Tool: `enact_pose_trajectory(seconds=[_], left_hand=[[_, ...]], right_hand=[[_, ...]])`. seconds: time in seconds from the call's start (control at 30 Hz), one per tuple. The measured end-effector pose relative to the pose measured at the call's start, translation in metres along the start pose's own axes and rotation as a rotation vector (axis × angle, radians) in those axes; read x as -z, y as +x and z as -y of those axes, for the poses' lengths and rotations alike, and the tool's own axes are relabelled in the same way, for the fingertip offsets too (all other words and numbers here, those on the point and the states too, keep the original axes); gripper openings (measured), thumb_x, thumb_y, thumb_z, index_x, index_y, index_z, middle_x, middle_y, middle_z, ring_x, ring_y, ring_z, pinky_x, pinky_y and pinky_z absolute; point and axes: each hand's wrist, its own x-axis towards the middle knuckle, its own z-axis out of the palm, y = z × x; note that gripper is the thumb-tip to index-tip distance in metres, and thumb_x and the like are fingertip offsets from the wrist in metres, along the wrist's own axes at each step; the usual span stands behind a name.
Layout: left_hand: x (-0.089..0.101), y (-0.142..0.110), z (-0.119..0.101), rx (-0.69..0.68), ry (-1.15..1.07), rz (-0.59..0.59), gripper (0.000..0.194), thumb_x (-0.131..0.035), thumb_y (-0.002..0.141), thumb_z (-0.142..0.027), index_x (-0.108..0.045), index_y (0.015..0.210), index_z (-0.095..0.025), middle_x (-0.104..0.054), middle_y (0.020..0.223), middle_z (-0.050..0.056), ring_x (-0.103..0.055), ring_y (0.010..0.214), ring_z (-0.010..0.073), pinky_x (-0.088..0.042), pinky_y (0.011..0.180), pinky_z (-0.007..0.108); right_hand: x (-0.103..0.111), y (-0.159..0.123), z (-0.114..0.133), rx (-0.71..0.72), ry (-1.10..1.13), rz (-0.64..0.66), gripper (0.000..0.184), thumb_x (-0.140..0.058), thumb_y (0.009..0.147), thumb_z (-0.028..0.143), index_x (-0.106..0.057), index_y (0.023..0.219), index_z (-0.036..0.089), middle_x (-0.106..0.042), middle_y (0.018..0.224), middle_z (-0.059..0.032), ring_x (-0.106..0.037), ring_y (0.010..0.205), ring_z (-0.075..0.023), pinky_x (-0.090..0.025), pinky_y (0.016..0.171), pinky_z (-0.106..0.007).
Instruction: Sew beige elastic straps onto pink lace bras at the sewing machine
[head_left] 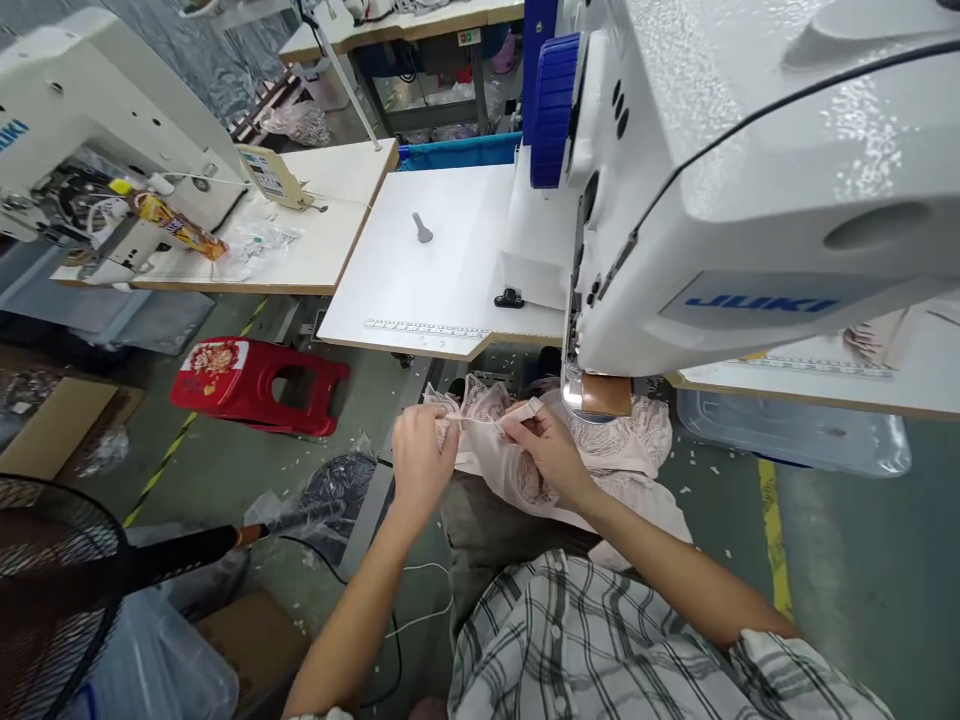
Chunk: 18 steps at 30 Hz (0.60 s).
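Across my lap and up to the machine's lower arm lies a pale pink lace garment (495, 475), partly bunched. My left hand (421, 450) pinches the garment's edge, fingers closed round it. A short way to the right, my right hand (549, 450) grips the same edge near a small white strip (527, 408), with thumb and forefinger pressed together. The edge runs fairly straight between both hands. Just beyond my right hand stands the white sewing machine head (720, 230), its needle area (589, 390) over the lace.
A white worktable (450, 270) with a grey peg (421, 228) and a black clip (509, 298) stands ahead. At left are a red stool (255, 385), a fan (67, 590) and a second sewing machine (97, 120). A clear plastic bin (795, 430) sits at right.
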Motion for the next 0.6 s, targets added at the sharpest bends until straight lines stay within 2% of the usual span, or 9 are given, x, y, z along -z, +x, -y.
enact_pose_trajectory(seconds=[0.03,0.07,0.17,0.23,0.3,0.37,0.43,0.53,0.6], left_hand=[[-0.011,-0.003,0.001,-0.015,0.019,-0.009,0.029,-0.065,0.078,-0.049,-0.060,0.079,-0.020,-0.060,0.088,0.007,-0.054,0.088,0.0227,-0.046,0.075,0.033],[-0.023,-0.006,0.002,-0.016,0.008,0.045,0.031,-0.061,0.080,-0.050,-0.060,0.076,-0.020,-0.059,0.081,0.006,-0.055,0.083,0.0216,-0.046,0.073,0.032],[-0.055,-0.014,-0.001,0.006,-0.118,0.296,0.041,-0.050,0.087,-0.055,-0.060,0.073,-0.018,-0.060,0.068,0.003,-0.058,0.067,0.0172,-0.048,0.062,0.028],[-0.067,-0.016,-0.004,0.000,-0.159,0.317,0.044,-0.042,0.091,-0.055,-0.060,0.077,-0.017,-0.064,0.072,0.004,-0.061,0.069,0.0168,-0.049,0.062,0.027],[-0.070,-0.016,-0.009,-0.014,-0.153,0.282,0.042,-0.039,0.094,-0.051,-0.059,0.079,-0.018,-0.065,0.077,0.005,-0.061,0.073,0.0170,-0.048,0.064,0.026],[-0.065,-0.017,-0.013,-0.037,-0.110,0.236,0.036,-0.042,0.094,-0.047,-0.058,0.078,-0.019,-0.065,0.078,0.005,-0.059,0.074,0.0173,-0.045,0.064,0.026],[-0.060,-0.018,-0.019,-0.067,-0.058,0.208,0.032,-0.049,0.091,-0.044,-0.057,0.073,-0.020,-0.061,0.073,0.004,-0.056,0.072,0.0175,-0.041,0.063,0.027],[-0.056,-0.021,-0.029,-0.109,-0.036,0.260,0.029,-0.050,0.091,-0.043,-0.061,0.077,-0.020,-0.061,0.071,0.002,-0.054,0.069,0.0166,-0.040,0.063,0.026],[-0.056,-0.023,-0.036,-0.107,-0.081,0.336,0.031,-0.046,0.093,-0.043,-0.064,0.087,-0.019,-0.063,0.074,0.002,-0.055,0.067,0.0160,-0.042,0.062,0.026]], right_hand=[[0.006,-0.003,-0.004,0.070,-0.087,-0.032,0.036,-0.076,0.074,0.052,-0.063,0.085,0.021,-0.066,0.083,-0.0015,-0.063,0.078,-0.0167,-0.056,0.076,-0.032],[0.011,-0.006,-0.007,0.140,-0.176,-0.050,0.032,-0.074,0.077,0.050,-0.063,0.084,0.021,-0.068,0.085,-0.0032,-0.065,0.082,-0.0188,-0.057,0.078,-0.035],[0.028,-0.014,-0.015,0.374,-0.471,-0.047,0.022,-0.065,0.086,0.043,-0.067,0.081,0.022,-0.071,0.093,-0.0067,-0.067,0.091,-0.0222,-0.056,0.085,-0.040],[0.040,-0.021,-0.016,0.485,-0.679,-0.037,0.020,-0.062,0.088,0.040,-0.071,0.086,0.023,-0.070,0.098,-0.0082,-0.067,0.095,-0.0239,-0.055,0.086,-0.042],[0.053,-0.031,-0.014,0.461,-0.854,0.017,0.022,-0.060,0.089,0.039,-0.073,0.097,0.024,-0.070,0.091,-0.0066,-0.068,0.087,-0.0228,-0.057,0.076,-0.037],[0.064,-0.041,-0.008,0.400,-0.960,0.106,0.022,-0.058,0.091,0.036,-0.073,0.101,0.024,-0.068,0.072,-0.0019,-0.065,0.067,-0.0177,-0.053,0.061,-0.029],[0.069,-0.047,0.000,0.472,-1.008,0.141,0.022,-0.055,0.095,0.035,-0.073,0.098,0.023,-0.062,0.058,0.0016,-0.058,0.052,-0.0134,-0.048,0.054,-0.025],[0.067,-0.045,0.012,0.661,-1.048,0.081,0.028,-0.051,0.097,0.035,-0.071,0.109,0.019,-0.067,0.066,-0.0020,-0.060,0.057,-0.0143,-0.048,0.056,-0.026],[0.062,-0.038,0.018,0.628,-1.065,0.079,0.033,-0.048,0.098,0.037,-0.067,0.118,0.018,-0.072,0.081,-0.0062,-0.062,0.063,-0.0153,-0.050,0.060,-0.028]])
